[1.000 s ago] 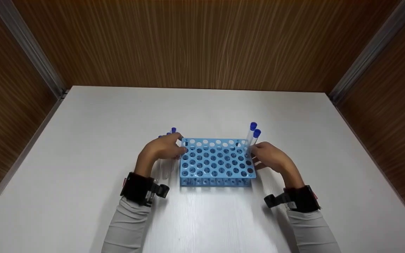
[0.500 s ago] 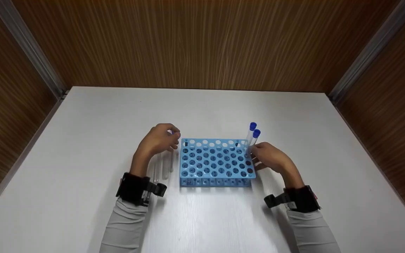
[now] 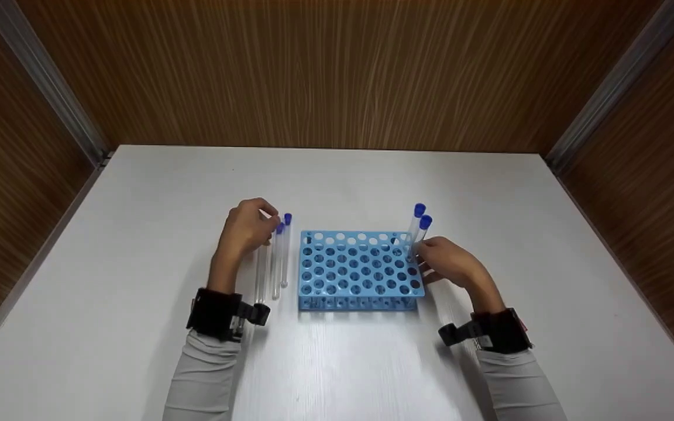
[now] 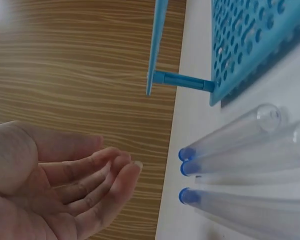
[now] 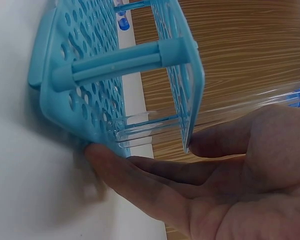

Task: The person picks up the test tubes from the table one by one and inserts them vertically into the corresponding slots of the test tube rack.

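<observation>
A blue test tube rack [image 3: 360,263] with rows of round holes stands on the white table. Two clear test tubes with blue caps [image 3: 425,222] are upright in its far right corner. My right hand [image 3: 448,261] holds that end of the rack. In the right wrist view, the thumb touches the top plate and the fingertips [image 5: 102,152] touch the base. To the rack's left, three capped test tubes [image 4: 235,132] lie side by side on the table. My left hand [image 3: 246,225] hovers over their capped ends, its fingers [image 4: 115,187] loosely bent with nothing between them.
White tabletop [image 3: 337,362] surrounds the rack. Wood-grain panels [image 3: 337,76] rise behind the table and at both sides. A black wrist camera mount [image 3: 255,314] juts from the left wrist near the lower ends of the lying tubes.
My left hand has let go of the rack's left end and moved left over the lying tubes, uncovering blue caps. My right hand and the rack have stayed nearly still.
</observation>
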Action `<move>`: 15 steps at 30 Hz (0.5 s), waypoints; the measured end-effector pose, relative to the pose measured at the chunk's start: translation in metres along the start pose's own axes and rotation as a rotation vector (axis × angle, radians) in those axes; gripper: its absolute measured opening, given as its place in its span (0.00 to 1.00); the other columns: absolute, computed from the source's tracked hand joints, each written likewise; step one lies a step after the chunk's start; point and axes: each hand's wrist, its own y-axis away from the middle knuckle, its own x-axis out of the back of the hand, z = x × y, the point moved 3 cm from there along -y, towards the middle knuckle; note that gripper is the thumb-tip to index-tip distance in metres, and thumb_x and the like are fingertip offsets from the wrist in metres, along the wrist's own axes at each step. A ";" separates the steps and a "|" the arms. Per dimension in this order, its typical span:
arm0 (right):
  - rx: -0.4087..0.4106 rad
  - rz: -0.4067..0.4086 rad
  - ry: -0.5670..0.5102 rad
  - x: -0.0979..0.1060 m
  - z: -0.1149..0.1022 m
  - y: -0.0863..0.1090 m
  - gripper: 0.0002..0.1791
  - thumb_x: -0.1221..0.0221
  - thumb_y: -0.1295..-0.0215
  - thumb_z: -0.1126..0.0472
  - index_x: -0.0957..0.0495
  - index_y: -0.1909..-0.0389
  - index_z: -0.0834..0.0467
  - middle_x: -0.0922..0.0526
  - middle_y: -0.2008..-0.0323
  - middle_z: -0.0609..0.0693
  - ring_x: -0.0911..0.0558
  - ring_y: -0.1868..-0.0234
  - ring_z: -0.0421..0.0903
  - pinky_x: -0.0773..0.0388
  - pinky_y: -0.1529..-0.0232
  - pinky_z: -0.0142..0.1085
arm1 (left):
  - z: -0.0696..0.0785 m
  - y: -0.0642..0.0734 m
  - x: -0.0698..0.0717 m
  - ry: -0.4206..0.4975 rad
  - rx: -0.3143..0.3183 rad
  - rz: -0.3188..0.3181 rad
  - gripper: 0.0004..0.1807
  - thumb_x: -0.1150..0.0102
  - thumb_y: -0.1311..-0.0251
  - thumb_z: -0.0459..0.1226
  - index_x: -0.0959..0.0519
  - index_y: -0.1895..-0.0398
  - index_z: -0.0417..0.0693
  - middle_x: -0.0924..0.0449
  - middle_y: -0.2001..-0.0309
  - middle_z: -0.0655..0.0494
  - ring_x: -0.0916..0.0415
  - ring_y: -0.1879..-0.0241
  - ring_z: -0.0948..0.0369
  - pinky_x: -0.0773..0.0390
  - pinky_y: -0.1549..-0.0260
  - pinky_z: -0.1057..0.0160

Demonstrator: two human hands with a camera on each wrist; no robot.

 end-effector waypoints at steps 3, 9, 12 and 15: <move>0.004 -0.003 0.005 0.000 0.000 0.000 0.25 0.61 0.20 0.56 0.27 0.41 0.73 0.20 0.53 0.64 0.18 0.56 0.51 0.14 0.52 0.44 | -0.004 -0.002 0.001 -0.069 0.014 -0.016 0.19 0.43 0.31 0.37 0.22 0.42 0.36 0.14 0.54 0.37 0.14 0.70 0.54 0.25 0.71 0.63; 0.002 -0.003 0.005 0.000 0.000 0.001 0.26 0.61 0.20 0.56 0.28 0.40 0.73 0.20 0.52 0.65 0.18 0.55 0.52 0.14 0.51 0.44 | -0.010 -0.004 -0.001 -0.149 0.031 -0.026 0.21 0.41 0.35 0.35 0.24 0.43 0.30 0.17 0.50 0.32 0.16 0.67 0.51 0.23 0.75 0.65; -0.004 0.001 0.004 0.000 0.000 0.000 0.26 0.61 0.20 0.56 0.28 0.39 0.73 0.20 0.51 0.65 0.18 0.54 0.52 0.14 0.51 0.44 | -0.012 -0.003 -0.002 -0.181 0.046 -0.023 0.22 0.42 0.38 0.33 0.24 0.43 0.28 0.20 0.47 0.31 0.20 0.62 0.48 0.21 0.72 0.62; -0.006 0.002 0.005 -0.001 0.000 0.000 0.26 0.61 0.20 0.56 0.29 0.39 0.74 0.20 0.51 0.65 0.18 0.54 0.53 0.14 0.52 0.44 | -0.014 -0.002 -0.002 -0.208 0.054 -0.026 0.23 0.43 0.42 0.30 0.25 0.44 0.25 0.21 0.46 0.29 0.23 0.57 0.46 0.19 0.65 0.56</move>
